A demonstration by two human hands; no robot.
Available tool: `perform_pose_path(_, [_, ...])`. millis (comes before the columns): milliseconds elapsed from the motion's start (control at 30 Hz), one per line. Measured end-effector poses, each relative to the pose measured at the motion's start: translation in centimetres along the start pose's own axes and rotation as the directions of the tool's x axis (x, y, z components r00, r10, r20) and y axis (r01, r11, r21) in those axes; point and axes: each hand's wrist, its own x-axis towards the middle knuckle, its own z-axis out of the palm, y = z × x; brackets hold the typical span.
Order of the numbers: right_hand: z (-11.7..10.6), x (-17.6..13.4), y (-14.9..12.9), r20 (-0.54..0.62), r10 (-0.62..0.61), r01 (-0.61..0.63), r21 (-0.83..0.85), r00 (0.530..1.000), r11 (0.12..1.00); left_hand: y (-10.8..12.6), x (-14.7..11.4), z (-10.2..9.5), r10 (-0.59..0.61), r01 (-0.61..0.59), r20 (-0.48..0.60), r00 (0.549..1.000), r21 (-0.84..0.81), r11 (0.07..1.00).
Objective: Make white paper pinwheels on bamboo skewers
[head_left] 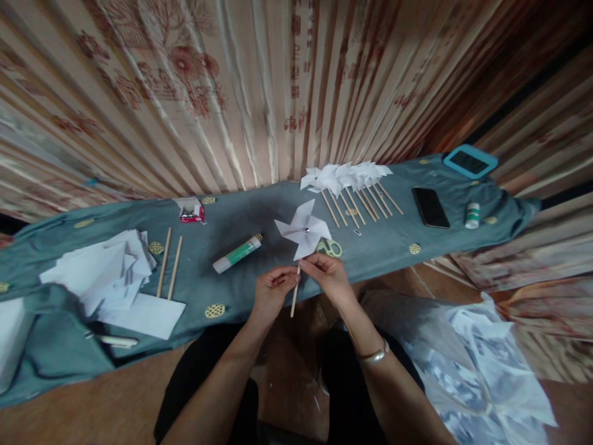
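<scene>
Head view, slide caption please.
Left hand and right hand hold a white pinwheel by its stick, more pinwheels beyond.

Shows paper sheets (102, 266) on the cloth (384, 247) at frame left, sticks (164, 262) just right of them, then a glue stick (238, 254); a pinwheel (303, 232) at centre, a pinwheel row (345, 177) behind it toward upper right, a phone (431, 207) farther right.

White object (10, 340) cut by left edge; scissors (330, 247) partly hidden behind right hand (330, 275).
</scene>
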Motion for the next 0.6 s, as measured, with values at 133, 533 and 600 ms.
perform_pose_path(133, [0.1,-0.1,0.3,0.031,-0.022,0.022,-0.001,0.999,1.0,-0.1,0.3,0.2,0.015,-0.015,-0.004,1.0,-0.026,1.0])
perform_pose_path(533, [0.7,0.2,0.6,-0.075,-0.034,0.035,0.017,0.997,0.999,-0.8,1.2,0.8,0.058,-0.061,-0.037,0.998,-0.079,0.995])
perform_pose_path(600, [0.8,0.3,0.6,-0.091,-0.035,0.037,0.016,0.995,0.999,-0.9,1.4,0.9,0.059,-0.061,-0.034,0.998,-0.075,0.995])
